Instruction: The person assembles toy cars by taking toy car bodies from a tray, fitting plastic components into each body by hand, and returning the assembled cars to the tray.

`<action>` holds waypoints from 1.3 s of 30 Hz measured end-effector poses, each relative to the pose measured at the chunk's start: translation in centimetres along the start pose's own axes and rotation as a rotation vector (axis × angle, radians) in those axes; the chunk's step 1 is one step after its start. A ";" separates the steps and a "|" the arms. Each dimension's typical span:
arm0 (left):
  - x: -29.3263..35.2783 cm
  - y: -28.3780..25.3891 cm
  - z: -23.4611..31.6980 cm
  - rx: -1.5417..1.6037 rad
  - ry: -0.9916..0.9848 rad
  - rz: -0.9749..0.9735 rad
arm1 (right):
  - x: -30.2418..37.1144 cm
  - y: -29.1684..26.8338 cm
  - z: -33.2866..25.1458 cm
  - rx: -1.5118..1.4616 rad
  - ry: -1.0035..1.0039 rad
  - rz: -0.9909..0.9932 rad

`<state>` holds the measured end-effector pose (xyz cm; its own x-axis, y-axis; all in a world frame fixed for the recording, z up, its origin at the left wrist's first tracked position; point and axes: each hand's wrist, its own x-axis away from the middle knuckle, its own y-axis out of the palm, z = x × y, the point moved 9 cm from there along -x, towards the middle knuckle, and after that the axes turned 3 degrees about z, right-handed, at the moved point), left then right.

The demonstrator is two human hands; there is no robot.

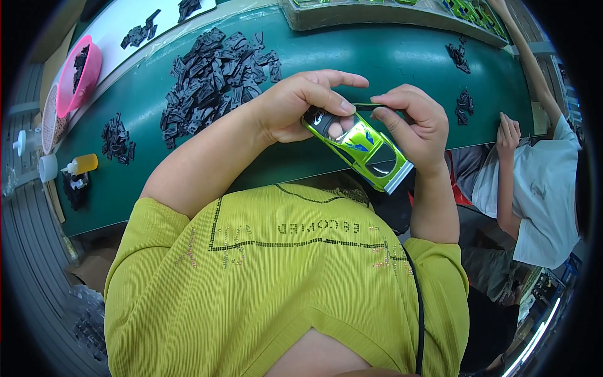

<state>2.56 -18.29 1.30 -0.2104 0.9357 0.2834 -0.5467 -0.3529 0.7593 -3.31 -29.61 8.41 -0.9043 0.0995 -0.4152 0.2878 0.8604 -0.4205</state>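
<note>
A bright green toy car body (pixel 359 143), with blue markings, dark and clear windows and a silver end piece, is held over the table's front edge. My left hand (pixel 300 103) grips its upper left end, thumb on top and some fingertips showing through the clear window; the index finger points out to the right. At the car's upper edge, a thin dark strip with a green edge (pixel 365 105) sits between the thumb and index finger of my right hand (pixel 416 125). I cannot tell whether this strip is part of the car.
Black plastic parts (pixel 210 81) form a large heap on the green table (pixel 301 60), with smaller piles around. A pink basket (pixel 80 75) and a yellow-liquid bottle (pixel 83 164) are at left. A tray of green parts (pixel 383 17) lies behind. Another person's arm (pixel 507 176) is at right.
</note>
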 end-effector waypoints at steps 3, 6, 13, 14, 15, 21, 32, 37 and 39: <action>0.0 0.3 -0.2 -0.007 0.005 -0.013 | 0.4 -0.1 0.5 -0.029 0.022 0.002; -0.1 0.1 -0.1 0.021 -0.001 -0.022 | 0.3 0.1 1.1 -0.107 0.079 0.017; 0.1 0.3 -0.4 0.021 -0.013 0.058 | -0.5 1.0 0.2 -0.015 0.019 -0.093; 0.1 0.3 -0.4 0.023 -0.007 0.065 | -0.7 1.0 0.2 -0.017 0.018 -0.095; 0.2 0.1 -0.4 0.024 -0.005 0.068 | -0.8 1.1 -0.1 0.010 -0.020 -0.099; -0.2 -0.3 0.1 -0.032 0.028 0.045 | -0.9 1.0 0.4 0.066 0.028 -0.086; -0.1 -3.0 2.2 -0.054 0.226 0.347 | -1.2 -2.7 5.0 -0.217 0.376 0.283; 0.4 -5.1 3.4 -0.061 0.375 0.561 | -0.3 -0.5 -3.7 0.210 -0.150 0.097; 0.3 -5.3 3.3 -0.014 0.402 0.547 | 0.3 2.4 -3.9 0.359 -0.139 0.040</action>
<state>8.08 -16.09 -0.70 -0.7429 0.5491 0.3829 -0.2859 -0.7774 0.5602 -4.13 -25.51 10.44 -0.8458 0.0395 -0.5320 0.4365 0.6247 -0.6475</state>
